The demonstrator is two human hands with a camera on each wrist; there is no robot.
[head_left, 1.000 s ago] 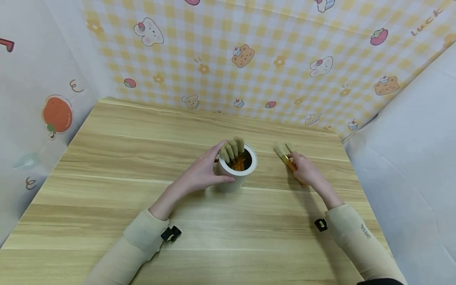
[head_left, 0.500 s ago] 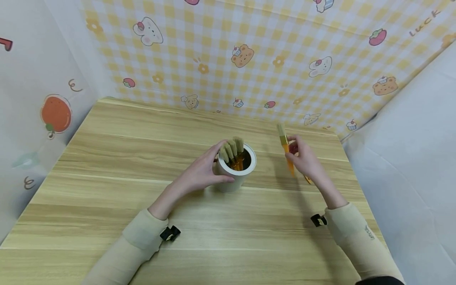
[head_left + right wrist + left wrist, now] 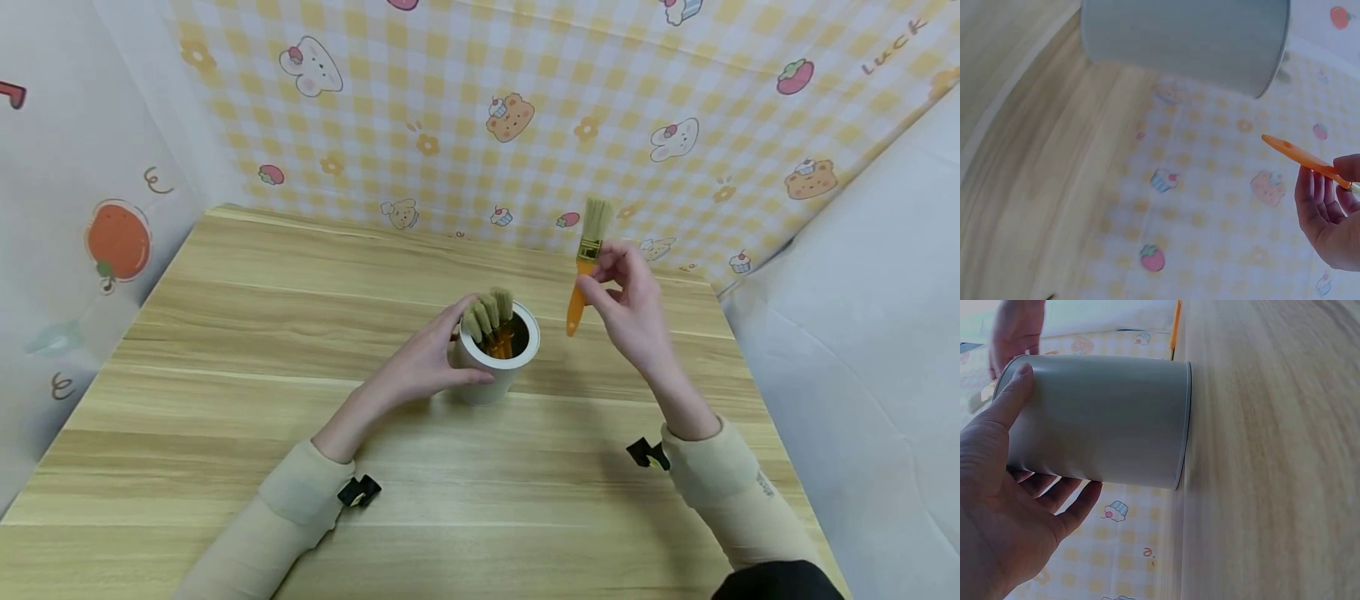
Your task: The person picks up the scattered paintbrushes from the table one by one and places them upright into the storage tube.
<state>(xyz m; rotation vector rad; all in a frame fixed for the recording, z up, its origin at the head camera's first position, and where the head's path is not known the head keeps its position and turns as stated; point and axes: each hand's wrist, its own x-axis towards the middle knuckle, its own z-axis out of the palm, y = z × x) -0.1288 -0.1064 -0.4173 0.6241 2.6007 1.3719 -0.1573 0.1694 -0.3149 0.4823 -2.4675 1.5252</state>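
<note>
A pale cylindrical canister (image 3: 487, 387) stands upright on the table, with several paintbrushes (image 3: 491, 315) in it, bristles up and leaning towards its left side. My left hand (image 3: 423, 358) grips the canister's side, thumb in front and fingers behind, as the left wrist view also shows on the canister (image 3: 1104, 419). To the right, my right hand (image 3: 633, 312) pinches a paintbrush (image 3: 589, 250) in the air, its bristles up and its orange handle (image 3: 1300, 156) pointing down to the left. The handle's tip is apart from the canister.
Another orange handle (image 3: 1176, 328) lies on the table in the left wrist view; in the head view the right hand and forearm hide it. Behind the wooden table (image 3: 300, 275) hangs a yellow checked cloth (image 3: 450, 108). White sheets flank both sides.
My right hand has lifted one paintbrush off the table and carried it up and left, tilting the bristles upwards. The left hand and the canister have stayed in place.
</note>
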